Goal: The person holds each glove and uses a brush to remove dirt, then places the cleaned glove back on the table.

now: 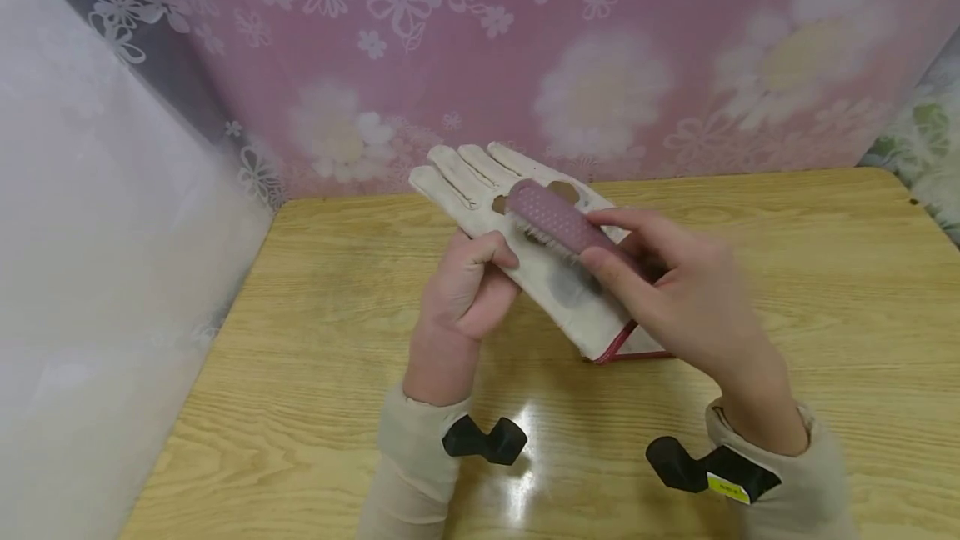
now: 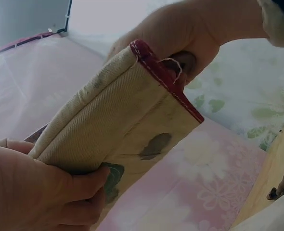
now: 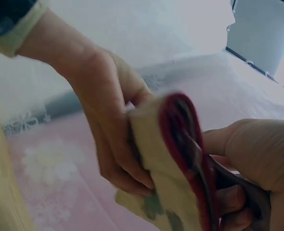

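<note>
A cream work glove (image 1: 540, 265) with red cuff trim is held up over the table, its fingers pointing to the upper left. Brown patches and a grey smudge mark its face. My left hand (image 1: 472, 286) grips the glove's near edge, thumb on top and fingers beneath; the left wrist view shows those fingers (image 2: 86, 192) against the underside, by a dark green patch (image 2: 114, 178). In my right hand (image 1: 690, 298) is a mauve scrub brush (image 1: 558, 219), its pale bristles facing the glove. The glove's open cuff (image 3: 192, 144) shows in the right wrist view.
The wood-grain table (image 1: 300, 407) spreads beneath both hands. Behind it hangs a pink flowered curtain (image 1: 450, 48), and a whitish sheet (image 1: 97, 232) borders the left side. A small dark brown object (image 2: 282, 183) lies on the table in the left wrist view.
</note>
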Demonstrator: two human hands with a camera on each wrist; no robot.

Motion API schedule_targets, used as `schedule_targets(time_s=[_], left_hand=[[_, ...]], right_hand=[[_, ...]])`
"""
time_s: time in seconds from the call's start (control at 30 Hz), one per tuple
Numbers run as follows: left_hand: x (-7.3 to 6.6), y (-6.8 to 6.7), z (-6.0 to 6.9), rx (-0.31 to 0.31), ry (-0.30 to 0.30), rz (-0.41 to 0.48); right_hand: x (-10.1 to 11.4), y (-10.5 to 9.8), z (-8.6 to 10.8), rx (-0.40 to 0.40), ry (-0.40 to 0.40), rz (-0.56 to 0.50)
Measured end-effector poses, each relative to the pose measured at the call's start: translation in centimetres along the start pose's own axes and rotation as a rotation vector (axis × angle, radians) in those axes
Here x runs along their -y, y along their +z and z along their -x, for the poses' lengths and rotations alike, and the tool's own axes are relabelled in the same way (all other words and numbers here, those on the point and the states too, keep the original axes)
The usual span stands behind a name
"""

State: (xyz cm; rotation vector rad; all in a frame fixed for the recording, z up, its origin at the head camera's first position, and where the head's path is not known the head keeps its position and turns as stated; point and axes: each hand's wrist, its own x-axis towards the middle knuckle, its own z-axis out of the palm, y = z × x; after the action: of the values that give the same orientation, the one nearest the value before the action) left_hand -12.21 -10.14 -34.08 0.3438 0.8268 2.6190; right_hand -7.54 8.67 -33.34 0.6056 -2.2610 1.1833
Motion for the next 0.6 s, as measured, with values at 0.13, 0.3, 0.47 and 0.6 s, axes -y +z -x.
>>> schedule_targets(time_s=[0.13, 0.3, 0.47, 0.6], left_hand=[[-0.1, 0.1, -0.1, -0.013, 0.037, -0.013], [0.5, 0.8, 0.1, -0.01, 0.032, -0.061], [1.1, 1.4, 0.3, 0.004, 0.003, -0.131], [1.1, 1.3, 0.4, 0.003, -0.005, -0.125]], right_hand=[[0.8, 1.2, 0.2, 0.054, -0.022, 0.073], [0.2, 1.7, 0.2, -0.036, -0.027, 0.182], [-1.4, 1.9, -0.3, -0.147, 0.01, 0.182], [-1.9, 1.6, -0.5, -0.14, 0.048, 0.117]])
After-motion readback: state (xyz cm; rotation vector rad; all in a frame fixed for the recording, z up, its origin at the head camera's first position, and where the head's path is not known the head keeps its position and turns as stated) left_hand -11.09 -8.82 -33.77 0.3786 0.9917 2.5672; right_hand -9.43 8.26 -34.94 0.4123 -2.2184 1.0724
